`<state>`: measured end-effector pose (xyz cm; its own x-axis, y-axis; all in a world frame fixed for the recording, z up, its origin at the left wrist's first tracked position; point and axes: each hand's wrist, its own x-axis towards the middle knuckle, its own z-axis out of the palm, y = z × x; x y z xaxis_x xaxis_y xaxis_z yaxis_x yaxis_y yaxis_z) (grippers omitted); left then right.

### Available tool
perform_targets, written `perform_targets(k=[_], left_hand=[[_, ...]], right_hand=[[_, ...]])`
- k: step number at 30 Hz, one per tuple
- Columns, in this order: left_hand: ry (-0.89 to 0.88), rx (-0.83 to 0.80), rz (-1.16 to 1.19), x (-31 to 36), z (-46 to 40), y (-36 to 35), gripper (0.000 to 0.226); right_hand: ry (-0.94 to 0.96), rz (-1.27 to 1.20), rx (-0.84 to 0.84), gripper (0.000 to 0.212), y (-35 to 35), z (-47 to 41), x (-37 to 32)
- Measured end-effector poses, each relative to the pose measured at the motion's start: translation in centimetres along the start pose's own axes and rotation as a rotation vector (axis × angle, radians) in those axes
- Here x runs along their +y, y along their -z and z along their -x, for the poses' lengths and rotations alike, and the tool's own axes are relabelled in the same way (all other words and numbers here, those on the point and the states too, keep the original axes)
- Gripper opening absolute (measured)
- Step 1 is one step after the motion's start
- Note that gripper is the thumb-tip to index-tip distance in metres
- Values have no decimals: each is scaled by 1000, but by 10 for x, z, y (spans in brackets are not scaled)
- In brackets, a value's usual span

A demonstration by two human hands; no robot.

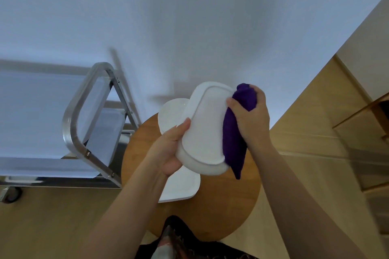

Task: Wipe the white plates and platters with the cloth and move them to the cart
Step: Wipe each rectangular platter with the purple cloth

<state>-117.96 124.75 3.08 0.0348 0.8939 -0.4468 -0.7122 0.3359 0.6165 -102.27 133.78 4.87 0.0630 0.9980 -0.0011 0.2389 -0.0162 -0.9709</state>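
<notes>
My left hand (168,147) grips the near left edge of a white oval platter (205,130), held tilted above the table with its underside facing me. My right hand (251,115) clutches a bunched purple cloth (234,139) and presses it against the platter's right rim; the cloth's tail hangs below the platter. Under the held platter, a white round plate (171,113) lies at the table's far side and a white squarish platter (181,187) lies nearer me, both partly hidden. The steel cart (84,111) stands to the left.
The round wooden table (221,206) stands right in front of me. The cart's pale shelves (37,115) lie left of it, its metal handle frame next to the table edge. A white wall fills the back. Wooden cabinets (357,132) run along the right.
</notes>
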Motion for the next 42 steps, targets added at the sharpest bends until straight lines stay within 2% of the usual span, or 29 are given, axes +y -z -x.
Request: perform_targets(k=[5,8,9,12,13,15,16,18,21,23,25,27,31,34,38,42], left_hand=[[-101,44,46,-2,-6,-10,61],[-149,112,52,-7,-5,-13,65],[-166,134,70,-9,-6,-15,65],[-211,254,38,-12,-10,-20,52],[-224,294,-29,-12,-11,-19,43],[-245,342,-188,-9,-12,-12,25],[-255,341,-242,-6,-10,-7,21],[-260,295,-280,-4,-5,0,28],[-222,208,-316,-11,4,1,38],[-190,161,-343,-19,7,-4,40],[-199,153,-360,-23,7,-11,29],[-225,164,-350,-22,5,-15,21],[-276,227,-299,-19,2,-14,26],[-285,220,-167,-18,3,-12,28],[-228,213,-29,-18,5,-11,30],[-206,262,9,-16,7,-14,43]], right_hand=[[-25,89,3,66,-29,41,22],[-76,153,30,68,-41,58,28],[-48,189,46,66,-44,66,29],[196,388,83,58,-51,98,31],[201,349,17,56,-51,105,34],[71,107,-131,48,-44,110,36],[8,-13,-121,41,-36,105,36],[-1,-149,17,31,-20,83,31],[46,-189,147,27,-8,42,11],[28,-187,106,32,-14,22,2],[31,-84,57,38,-24,17,-2],[106,-12,9,41,-34,23,-5],[270,52,-140,46,-52,49,-10],[395,111,-198,46,-62,69,-2],[498,243,-123,52,-65,87,17],[703,334,-44,55,-51,93,45]])
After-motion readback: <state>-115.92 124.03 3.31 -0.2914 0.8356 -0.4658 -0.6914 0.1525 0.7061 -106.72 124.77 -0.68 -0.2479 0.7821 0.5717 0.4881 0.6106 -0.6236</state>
